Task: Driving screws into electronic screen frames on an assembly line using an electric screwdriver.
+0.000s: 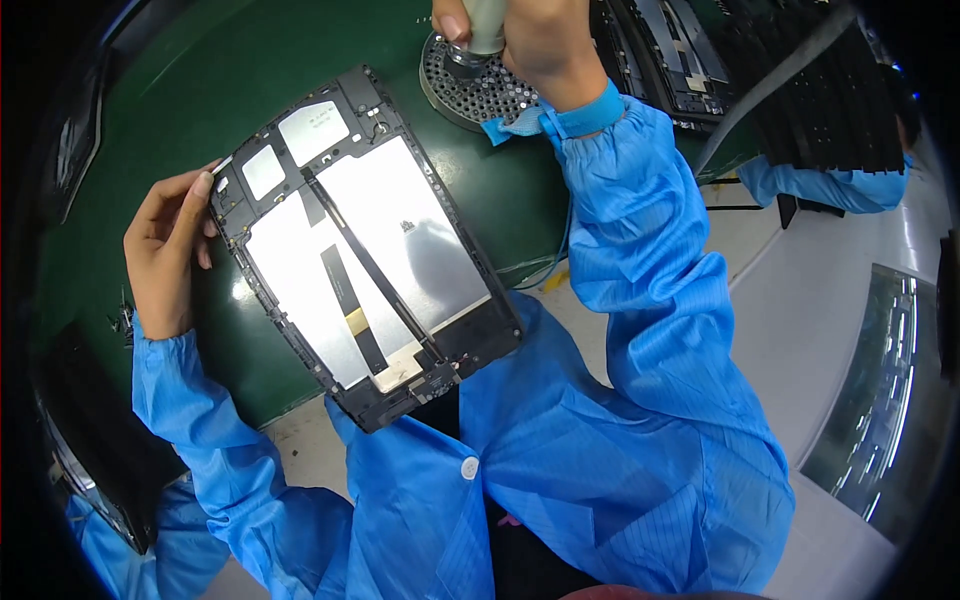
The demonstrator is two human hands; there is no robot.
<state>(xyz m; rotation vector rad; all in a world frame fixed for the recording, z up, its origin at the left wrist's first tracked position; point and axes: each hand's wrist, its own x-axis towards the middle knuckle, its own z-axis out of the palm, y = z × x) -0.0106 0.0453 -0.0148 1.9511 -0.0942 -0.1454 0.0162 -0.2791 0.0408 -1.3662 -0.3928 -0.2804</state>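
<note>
A tablet frame [410,230] with silvery metal plates, a black border and a dark ribbon strip lies tilted over the near edge of the green table. Its far left corner is pinched by my left hand [168,238], thumb on top. My right hand [545,45] grips a pale electric screwdriver [486,24], its tip pointing down at a round, perforated screw tray [510,95] beyond the tablet. The screwdriver's tip itself is too small to make out. A blue wrist strap [592,112] circles my right wrist.
More black tablet frames [665,45] are stacked at the far right. A grey strip [780,85] crosses there, close to a co-worker's blue sleeve [830,187]. Small dark parts [124,320] lie left of my left wrist. Another dark panel [95,430] stands at the lower left.
</note>
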